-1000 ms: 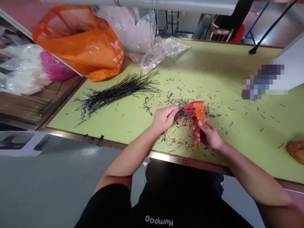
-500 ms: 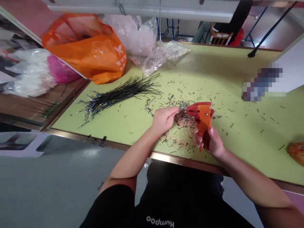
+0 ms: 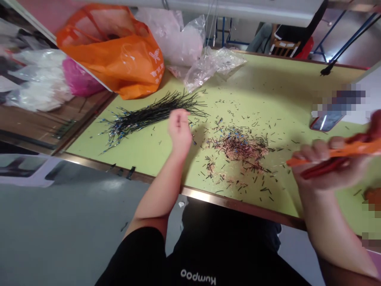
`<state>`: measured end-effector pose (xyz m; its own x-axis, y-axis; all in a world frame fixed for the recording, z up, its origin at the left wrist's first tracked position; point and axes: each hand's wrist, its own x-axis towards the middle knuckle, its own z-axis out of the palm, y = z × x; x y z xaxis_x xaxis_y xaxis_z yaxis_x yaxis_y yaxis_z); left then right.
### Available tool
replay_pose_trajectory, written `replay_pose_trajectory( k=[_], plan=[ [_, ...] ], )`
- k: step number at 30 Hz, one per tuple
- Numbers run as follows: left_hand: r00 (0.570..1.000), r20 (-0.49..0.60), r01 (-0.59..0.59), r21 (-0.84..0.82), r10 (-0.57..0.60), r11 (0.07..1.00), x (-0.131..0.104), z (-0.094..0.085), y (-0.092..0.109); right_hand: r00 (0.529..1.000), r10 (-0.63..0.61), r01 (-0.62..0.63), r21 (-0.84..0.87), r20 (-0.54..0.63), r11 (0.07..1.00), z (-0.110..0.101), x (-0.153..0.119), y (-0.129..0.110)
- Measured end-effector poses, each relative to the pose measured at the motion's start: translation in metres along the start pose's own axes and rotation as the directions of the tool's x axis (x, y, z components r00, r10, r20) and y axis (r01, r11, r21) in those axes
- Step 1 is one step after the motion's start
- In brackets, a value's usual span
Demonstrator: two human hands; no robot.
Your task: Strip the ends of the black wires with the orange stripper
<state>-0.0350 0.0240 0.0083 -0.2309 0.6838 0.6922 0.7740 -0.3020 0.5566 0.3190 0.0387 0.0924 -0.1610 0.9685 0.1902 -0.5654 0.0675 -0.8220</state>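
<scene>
Raised at the right side, my right hand [image 3: 330,163] is wrapped round the handles of an orange and red wire stripper [image 3: 357,147]. My left hand [image 3: 180,129] is closed over the table, its fingers curled; whatever is in them, if anything, is hidden. Just beyond it lies a bundle of black wires [image 3: 149,113], with blue and bare silvery bits at the left ends. Between my hands spreads a heap of black, blue and copper-coloured wire scraps [image 3: 238,145].
An orange bag [image 3: 119,59] and clear plastic bags [image 3: 205,69] stand along the back left of the green table [image 3: 160,157]. A phone [image 3: 326,119] leans at the right near a white panel. A black plug [image 3: 327,69] hangs at the back. Someone sits beyond the table.
My right hand has swung right and up with the wire stripper, away from the scrap heap. My left hand has moved left, from the stripper's jaws toward the wire bundle.
</scene>
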Motion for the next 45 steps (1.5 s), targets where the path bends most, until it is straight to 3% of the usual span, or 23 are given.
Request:
replay_pose_trajectory(
  k=[2, 5, 8, 14, 19, 23, 28, 33, 39, 45],
  plan=[
    [0.995, -0.089, 0.047, -0.022, -0.048, 0.999, -0.006, 0.011, 0.01, 0.988, 0.112, -0.108, -0.041, 0.102, 0.993, -0.003, 0.002, 0.015],
    [1.0, -0.003, -0.027, -0.036, 0.027, 0.999, -0.02, 0.025, 0.037, 0.939, 0.257, -0.252, -0.052, 0.228, 0.966, -0.002, -0.007, 0.052],
    [0.992, 0.029, -0.122, 0.0, 0.122, 0.992, -0.026, 0.026, 0.054, 0.922, 0.293, -0.274, -0.109, 0.252, 0.955, 0.0, -0.018, 0.074],
    [0.968, 0.037, -0.249, 0.075, 0.247, 0.965, -0.023, 0.019, 0.066, 0.911, 0.296, -0.249, -0.19, 0.285, 0.95, -0.001, -0.026, 0.082],
    [0.924, 0.067, -0.382, 0.118, 0.377, 0.916, -0.03, 0.02, 0.085, 0.912, 0.305, -0.254, -0.205, 0.275, 0.945, 0.003, -0.029, 0.092],
    [0.904, 0.13, -0.419, 0.088, 0.407, 0.903, -0.035, 0.021, 0.093, 0.914, 0.29, -0.23, -0.227, 0.285, 0.946, 0.006, -0.031, 0.095],
    [0.884, 0.115, -0.462, 0.05, 0.454, 0.886, -0.038, 0.021, 0.096, 0.953, 0.235, -0.199, -0.194, 0.19, 0.961, 0.006, -0.033, 0.1],
    [0.883, 0.18, -0.448, 0.047, 0.434, 0.893, -0.04, 0.02, 0.1, 0.963, 0.222, -0.179, -0.25, 0.154, 0.952, 0.005, -0.034, 0.103],
    [0.853, 0.085, -0.518, 0.021, 0.515, 0.855, -0.038, 0.018, 0.107, 0.982, 0.186, -0.163, -0.341, 0.036, 0.926, 0.004, -0.037, 0.107],
    [0.859, 0.112, -0.505, 0.025, 0.499, 0.863, -0.04, 0.017, 0.108, 0.986, 0.162, -0.162, -0.331, -0.027, 0.929, 0.008, -0.038, 0.108]
  ],
)
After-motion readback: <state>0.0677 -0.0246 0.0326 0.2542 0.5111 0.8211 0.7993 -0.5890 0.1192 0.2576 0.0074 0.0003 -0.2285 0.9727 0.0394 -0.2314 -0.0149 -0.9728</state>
